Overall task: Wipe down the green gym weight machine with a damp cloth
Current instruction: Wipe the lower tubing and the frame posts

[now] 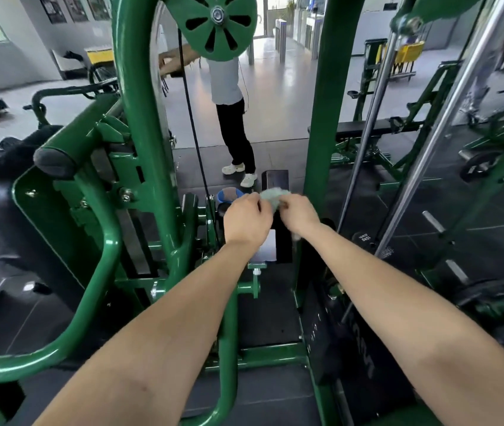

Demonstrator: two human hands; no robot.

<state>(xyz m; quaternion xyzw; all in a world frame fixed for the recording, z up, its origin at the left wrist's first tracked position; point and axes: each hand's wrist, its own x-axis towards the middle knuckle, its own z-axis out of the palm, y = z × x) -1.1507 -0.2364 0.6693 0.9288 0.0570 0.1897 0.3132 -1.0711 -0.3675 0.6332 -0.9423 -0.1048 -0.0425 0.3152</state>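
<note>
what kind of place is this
Almost certainly a gym floor. A green weight machine with a pulley wheel and cable fills the view, a flat bench stands behind it, and more green equipment sits on dark rubber flooring. Both hands hold a pale cloth.

Both hands meet at mid-frame, the left hand [246, 221] and right hand [298, 212] holding a cloth [270, 196] between them. Two machine uprights [140, 118] flank them, a pulley wheel [218, 24] at the top centre. Behind, a person [232, 118] stands on the floor; a bucket [227, 195] sits just left of the cloth.
</note>
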